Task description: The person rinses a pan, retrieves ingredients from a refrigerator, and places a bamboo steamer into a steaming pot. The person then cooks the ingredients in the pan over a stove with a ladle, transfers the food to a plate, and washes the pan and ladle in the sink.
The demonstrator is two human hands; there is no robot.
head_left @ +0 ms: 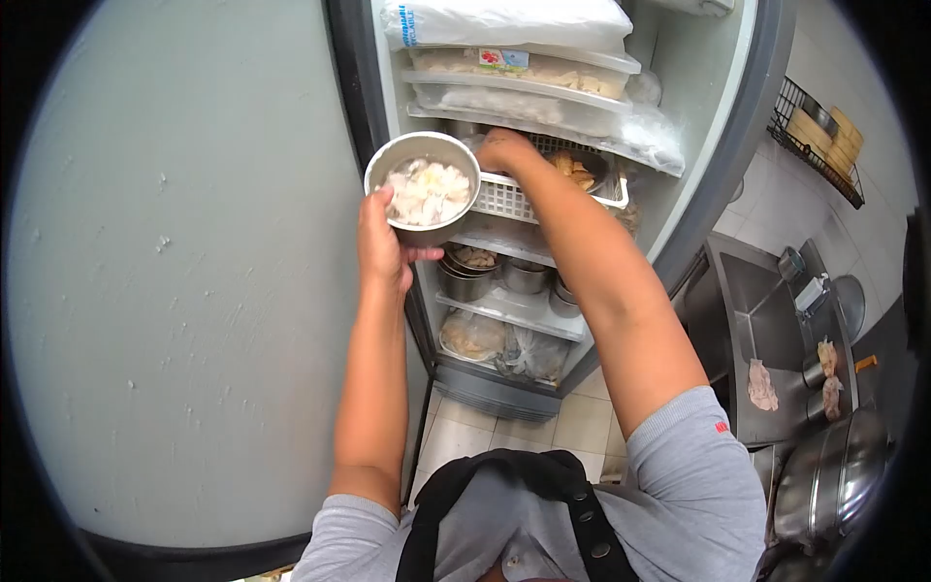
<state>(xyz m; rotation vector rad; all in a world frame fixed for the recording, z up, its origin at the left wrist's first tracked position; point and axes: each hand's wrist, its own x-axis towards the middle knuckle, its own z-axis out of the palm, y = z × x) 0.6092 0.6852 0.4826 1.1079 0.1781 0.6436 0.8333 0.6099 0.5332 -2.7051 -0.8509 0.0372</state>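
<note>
My left hand (388, 238) grips a round metal bowl (423, 235) by its side, thumb over the rim. Pale, whitish chunks of food (427, 192) lie in it. My right hand (504, 150) reaches into the open refrigerator, at a white plastic basket (506, 199) on a middle shelf. Its fingers are hidden inside, so I cannot see what they touch. Beside that forearm, a dark dish with golden-brown pieces of food (572, 171) sits in the basket.
Above the basket are stacked plastic trays (543, 73) and a white bag (514, 21). Metal pots (525, 276) and bagged food (475, 336) fill lower shelves. The refrigerator door (184, 272) stands open at left. A metal sink (756, 291) and a large lidded pot (824, 475) are at right.
</note>
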